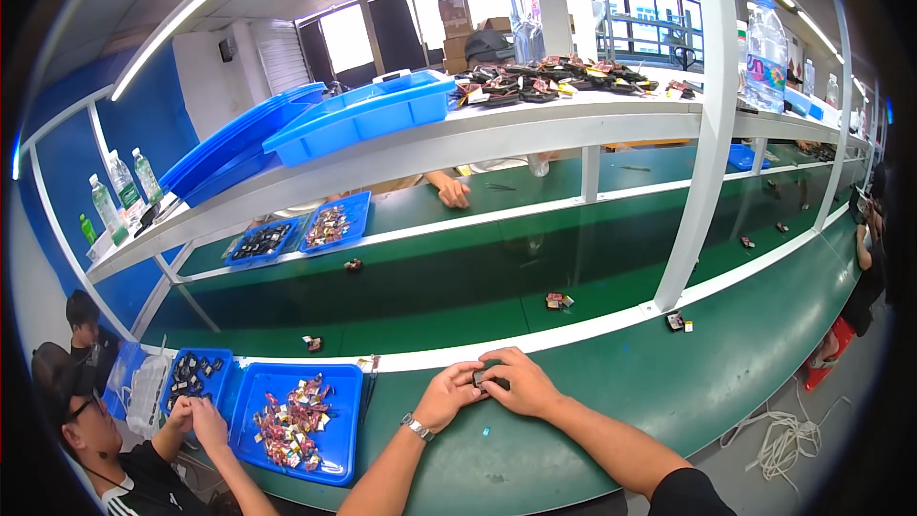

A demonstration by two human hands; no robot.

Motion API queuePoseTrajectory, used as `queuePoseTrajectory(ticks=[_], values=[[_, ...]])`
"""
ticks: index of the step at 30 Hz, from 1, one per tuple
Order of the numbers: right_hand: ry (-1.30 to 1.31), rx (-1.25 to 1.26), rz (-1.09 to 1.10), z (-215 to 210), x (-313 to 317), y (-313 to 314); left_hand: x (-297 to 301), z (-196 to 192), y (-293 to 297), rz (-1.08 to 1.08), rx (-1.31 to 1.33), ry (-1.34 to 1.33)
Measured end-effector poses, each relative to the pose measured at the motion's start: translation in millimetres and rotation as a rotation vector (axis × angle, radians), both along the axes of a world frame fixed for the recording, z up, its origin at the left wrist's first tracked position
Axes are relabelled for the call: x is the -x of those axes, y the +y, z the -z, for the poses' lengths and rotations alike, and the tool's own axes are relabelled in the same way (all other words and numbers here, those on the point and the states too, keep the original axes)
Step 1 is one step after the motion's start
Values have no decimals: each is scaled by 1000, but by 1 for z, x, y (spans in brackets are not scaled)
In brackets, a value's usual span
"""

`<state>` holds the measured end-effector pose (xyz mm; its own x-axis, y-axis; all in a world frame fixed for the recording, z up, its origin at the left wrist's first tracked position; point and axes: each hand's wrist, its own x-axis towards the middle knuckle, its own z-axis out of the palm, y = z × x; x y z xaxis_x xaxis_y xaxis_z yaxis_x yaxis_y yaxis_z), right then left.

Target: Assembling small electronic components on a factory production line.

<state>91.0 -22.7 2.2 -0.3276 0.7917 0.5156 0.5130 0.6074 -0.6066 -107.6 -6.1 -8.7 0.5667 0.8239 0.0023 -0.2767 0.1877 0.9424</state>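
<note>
My left hand [447, 396], with a watch on its wrist, and my right hand [521, 384] meet above the green bench [583, 420]. Between their fingertips is a small black part [479, 379]; its finer detail is hidden by the fingers. Both hands are closed on it. To the left of my forearm lies a blue tray [355, 411] with a heap of small red-and-white wired pieces [289, 425]. A tiny blue scrap [485, 431] lies on the bench below my hands.
A co-worker [115, 440] sits at left beside a blue tray of black parts [194, 377]. Small assemblies [558, 302] rest on the green belt [458, 311] beyond the white rail [401, 360]. A white post [694, 162] and overhead shelf [535, 124] stand ahead. Coiled cable [788, 444] lies right.
</note>
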Motion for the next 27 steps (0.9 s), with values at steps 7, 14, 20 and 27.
queuePoseTrajectory(ticks=[7,14,20,27], values=[[29,61,-54,0,-7,-1,-1,1,1,-9,63,39],[108,105,-156,-2,-8,-2,0,4,0,-25,51,25],[115,57,-19,9,-3,-3,-3,-1,0,-11,75,7],[86,-5,32,6,4,-9,-1,2,1,-33,86,4]])
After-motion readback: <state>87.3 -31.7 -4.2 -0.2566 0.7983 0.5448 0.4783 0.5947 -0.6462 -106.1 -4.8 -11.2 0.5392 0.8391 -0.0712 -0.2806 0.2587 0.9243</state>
